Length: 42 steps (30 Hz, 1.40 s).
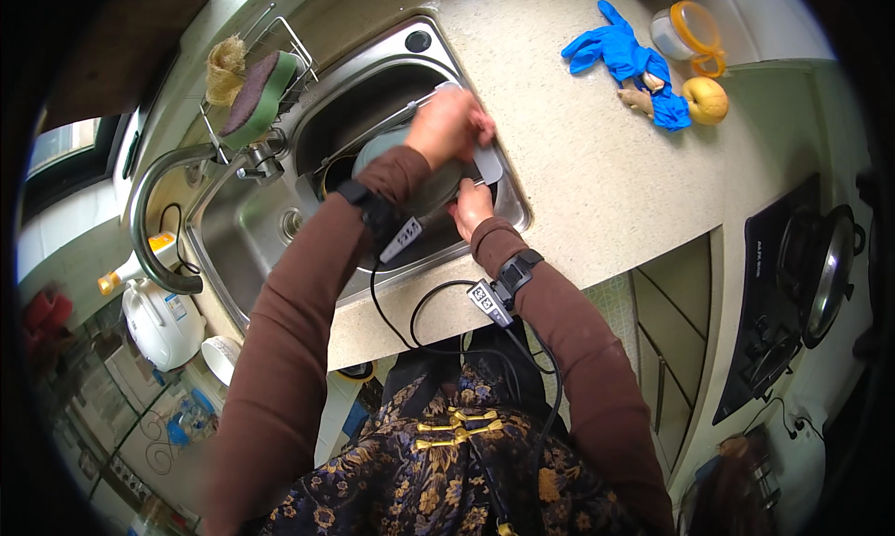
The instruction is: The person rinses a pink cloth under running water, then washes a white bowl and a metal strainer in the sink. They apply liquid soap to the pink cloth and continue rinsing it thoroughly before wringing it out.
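Over the right basin of the stainless-steel sink (217, 207), my left hand (451, 127) is at the far end of a rack or tray with grey ends (488, 164); its fingers are blurred. Lower down, my right hand (472, 206) has its fingers at the near edge of that grey end, by a metal rod. Whether either hand grips it cannot be told. A pale greenish round dish or lid (374, 146) lies in the basin, partly hidden under my left forearm.
Left of the basins stand a curved faucet (143, 214) and a wire rack (301, 43) with a sponge (260, 99) and a loofah (225, 67). Blue gloves (615, 50), ginger (635, 99), a round yellowish fruit or vegetable (705, 101) and a jar (682, 32) lie right. A black cooktop (762, 291) stands beyond.
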{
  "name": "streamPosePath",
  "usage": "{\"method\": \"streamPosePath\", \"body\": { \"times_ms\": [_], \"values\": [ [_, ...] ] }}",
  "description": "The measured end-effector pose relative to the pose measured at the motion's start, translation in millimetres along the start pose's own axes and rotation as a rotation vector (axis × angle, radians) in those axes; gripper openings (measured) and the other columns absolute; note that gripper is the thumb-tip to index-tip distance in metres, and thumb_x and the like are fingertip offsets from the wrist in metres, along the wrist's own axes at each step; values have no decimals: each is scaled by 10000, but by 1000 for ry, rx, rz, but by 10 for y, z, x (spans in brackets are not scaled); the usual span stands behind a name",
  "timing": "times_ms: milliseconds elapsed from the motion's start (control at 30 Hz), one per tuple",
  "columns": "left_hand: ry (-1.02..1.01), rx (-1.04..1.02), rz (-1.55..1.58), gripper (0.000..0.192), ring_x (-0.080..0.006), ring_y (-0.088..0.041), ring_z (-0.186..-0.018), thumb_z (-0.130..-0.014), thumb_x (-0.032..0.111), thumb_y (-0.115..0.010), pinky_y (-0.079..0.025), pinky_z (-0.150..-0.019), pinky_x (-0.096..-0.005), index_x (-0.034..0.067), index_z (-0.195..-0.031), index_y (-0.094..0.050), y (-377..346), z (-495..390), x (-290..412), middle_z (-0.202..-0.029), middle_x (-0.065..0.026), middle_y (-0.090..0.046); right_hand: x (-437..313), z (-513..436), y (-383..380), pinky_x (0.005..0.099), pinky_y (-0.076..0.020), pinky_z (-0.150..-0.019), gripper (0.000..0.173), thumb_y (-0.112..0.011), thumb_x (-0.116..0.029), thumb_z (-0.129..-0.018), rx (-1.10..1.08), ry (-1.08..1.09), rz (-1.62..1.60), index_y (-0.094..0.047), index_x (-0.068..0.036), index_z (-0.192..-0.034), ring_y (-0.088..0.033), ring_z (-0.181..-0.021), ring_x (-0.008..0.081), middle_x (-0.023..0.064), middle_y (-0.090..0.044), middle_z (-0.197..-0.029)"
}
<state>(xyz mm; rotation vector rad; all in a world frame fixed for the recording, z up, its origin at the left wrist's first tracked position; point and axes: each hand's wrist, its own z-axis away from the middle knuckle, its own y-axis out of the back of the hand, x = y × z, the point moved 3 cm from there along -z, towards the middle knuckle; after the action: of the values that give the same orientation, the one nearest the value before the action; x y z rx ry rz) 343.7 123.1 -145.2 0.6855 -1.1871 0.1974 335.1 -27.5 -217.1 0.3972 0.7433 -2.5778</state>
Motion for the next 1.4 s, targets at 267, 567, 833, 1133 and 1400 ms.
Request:
{"method": "streamPosePath", "body": {
  "times_ms": [267,567,833,1133,1400],
  "values": [
    [-59,353,-375,214,-288,-593,-628,-792,114,-519,-487,-604,-367,67,-595,-587,266,-89,273,-639,-118,-597,-7,18,-16,370,-496,-661,208,-373,-91,-872,48,-12,-28,-527,13,-966,-568,-787,213,101,-572,-913],
    [-133,-49,-103,20,-199,-630,-675,-767,23,-553,-499,-604,-300,26,-769,-574,-56,128,211,-699,-95,-637,6,-17,18,400,-492,-770,221,-396,-136,-918,7,-52,32,-510,-59,-1091,-573,-919,201,70,-575,-1044],
    [-157,475,-490,114,-347,-585,-721,-777,83,-541,-468,-648,-425,25,-681,-559,378,-186,154,-697,-156,-594,-36,51,-27,325,-458,-562,192,-400,-137,-862,47,39,-39,-518,14,-867,-521,-635,173,75,-535,-760],
    [-216,172,-508,151,-383,-553,-836,-727,97,-590,-451,-747,-447,2,-834,-542,-196,486,535,-821,-207,-577,-143,176,-146,303,-450,-678,257,-457,-250,-923,-9,-94,-97,-545,-106,-1117,-567,-856,160,42,-602,-1019],
    [-151,152,-429,173,-373,-507,-985,-729,70,-596,-411,-869,-441,52,-900,-616,-146,500,448,-1014,-189,-557,-176,151,-141,479,-362,-903,321,-391,-339,-933,-215,-264,-77,-485,-184,-1198,-478,-1056,204,25,-532,-1178]
  ]
}}
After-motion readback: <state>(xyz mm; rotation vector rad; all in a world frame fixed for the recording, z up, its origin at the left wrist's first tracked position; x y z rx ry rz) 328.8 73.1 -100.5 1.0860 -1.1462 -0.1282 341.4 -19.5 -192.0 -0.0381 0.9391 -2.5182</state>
